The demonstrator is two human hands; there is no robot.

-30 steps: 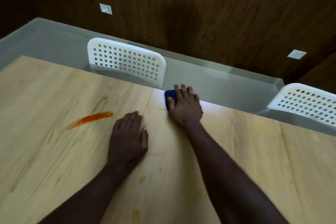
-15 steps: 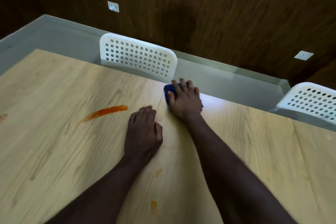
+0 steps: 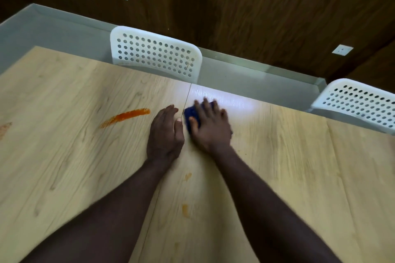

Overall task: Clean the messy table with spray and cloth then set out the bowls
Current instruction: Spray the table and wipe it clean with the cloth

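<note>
Blue cloth (image 3: 190,116) lay right of the orange smear (image 3: 126,116), pressed onto the wooden table (image 3: 299,166) under the right hand's (image 3: 210,128) spread, straight fingers, likely for scrubbing pressure. Between cloth and smear, the left hand (image 3: 165,134) rested flat, fingers straight, apparently bracing.

The light wood bench (image 3: 277,177) is filling most of the frame. A long orange smear (image 3: 126,116) is lying on it at the middle left. Two small yellow spots (image 3: 185,209) are sitting lower down. A blue cloth (image 3: 190,115) is lying near the top middle, under the flat right hand (image 3: 210,129). The left hand (image 3: 165,134) is resting flat just beside it.
</note>
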